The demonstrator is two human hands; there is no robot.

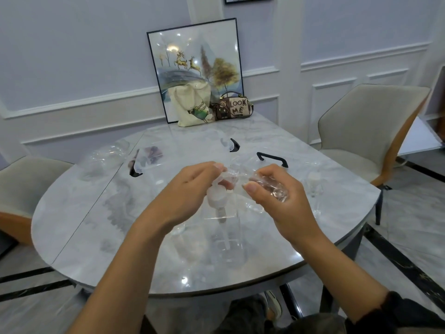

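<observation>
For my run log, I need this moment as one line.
left hand: holds white pump | right hand: grips clear plastic wrap | surface: marble table

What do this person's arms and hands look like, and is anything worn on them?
The left hand and right hand are bare, with no gloves, rings or watch showing. A black sleeve with a gathered cuff sits near the right elbow. No sleeve shows on the left side.

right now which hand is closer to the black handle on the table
Right. The right hand is just this side of the black handle; the left hand is farther away, off to its left.
</observation>
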